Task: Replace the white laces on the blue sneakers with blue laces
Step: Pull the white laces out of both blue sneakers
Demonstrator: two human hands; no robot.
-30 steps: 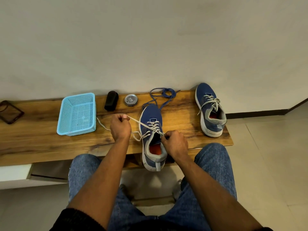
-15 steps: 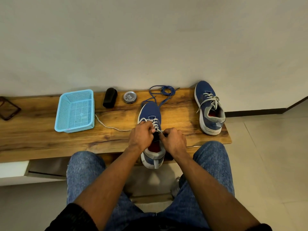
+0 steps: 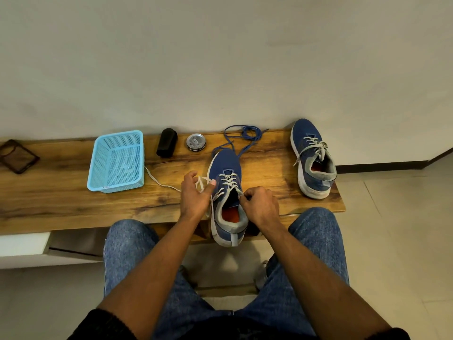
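Note:
A blue sneaker [image 3: 225,165] stands on the wooden bench [image 3: 61,204], heel over the front edge, toe towards the wall. Its white lace [image 3: 229,179] is still threaded through the upper eyelets. My left hand [image 3: 196,197] is at the shoe's left side, and a loop of that lace runs between its thumb and fingers. The loose end of the lace [image 3: 159,181] trails left across the bench. My right hand [image 3: 259,204] pinches the lace at the shoe's opening. The blue laces [image 3: 245,133] lie coiled behind the toe. The second blue sneaker [image 3: 306,136], white-laced, stands at the right.
A light blue plastic basket [image 3: 117,133] sits on the bench to the left. A black brush [image 3: 167,142] and a round tin [image 3: 195,142] lie near the wall. A dark object [image 3: 17,155] is at the far left. My knees are under the bench edge.
My left hand had pulled the lace out to the left, came back to the eyelets, and now draws off left again with a loop of lace. My right hand stays at the shoe's opening.

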